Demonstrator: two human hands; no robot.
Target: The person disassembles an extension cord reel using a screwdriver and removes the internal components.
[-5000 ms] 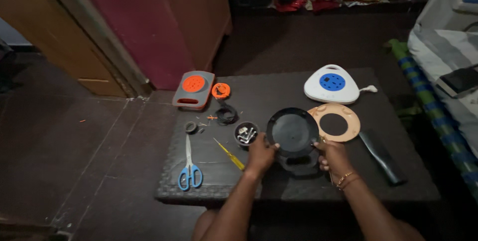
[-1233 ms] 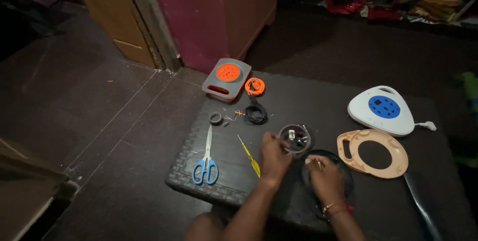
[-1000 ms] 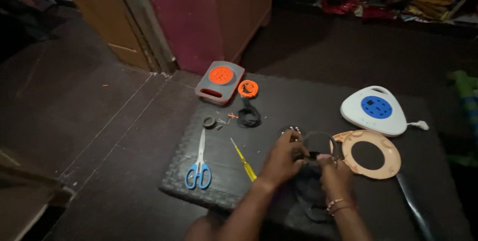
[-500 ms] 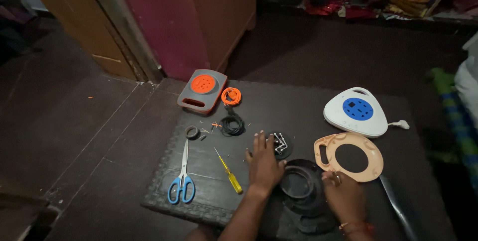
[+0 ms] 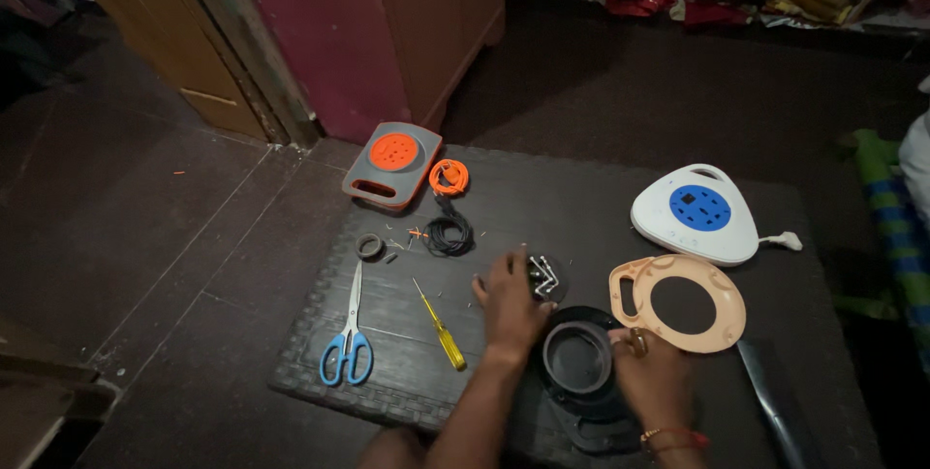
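My left hand (image 5: 510, 305) lies flat on the dark mat (image 5: 601, 212), its fingers touching a small round black part with metal contacts (image 5: 544, 278). My right hand (image 5: 651, 375) rests on the edge of a round black reel housing (image 5: 579, 360) that lies on the mat in front of me. A beige ring-shaped cover (image 5: 680, 301) lies just right of the housing. Whether the right hand grips the housing or only touches it is unclear.
On the mat lie blue-handled scissors (image 5: 347, 345), a yellow screwdriver (image 5: 442, 339), a coil of black wire (image 5: 449, 234), an orange coil (image 5: 449, 176), a grey-and-orange reel box (image 5: 390, 162), a white-and-blue extension box (image 5: 697, 216) and a dark flat strip (image 5: 765, 406).
The view has swung about. My left hand moved from the black housing to the small contact part. The housing now lies flat instead of tilted up between both hands.
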